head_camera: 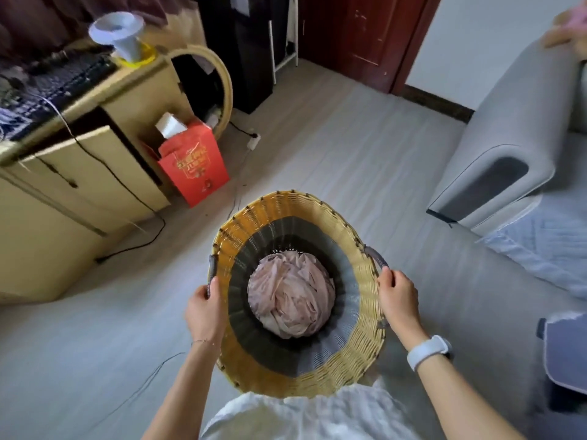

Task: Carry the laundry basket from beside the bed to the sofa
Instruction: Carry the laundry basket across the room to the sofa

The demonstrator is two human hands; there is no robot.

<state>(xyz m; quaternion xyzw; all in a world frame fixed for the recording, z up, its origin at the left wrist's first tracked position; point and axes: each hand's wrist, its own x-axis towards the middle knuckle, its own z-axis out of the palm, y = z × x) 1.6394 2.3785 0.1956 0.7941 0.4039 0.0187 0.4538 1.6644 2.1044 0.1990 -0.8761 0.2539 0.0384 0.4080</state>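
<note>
Wicker basket [346, 360] held level, left hand [203, 308] and right hand [398, 301] each closed on a side handle, sofa [508, 131] ahead-right of it.

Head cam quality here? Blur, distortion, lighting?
Head view: strong wide-angle bending at the edges; motion blur smears the keyboard and desk; the basket and both hands, left and right, are sharper; soft, even light, no harsh glare.
</note>
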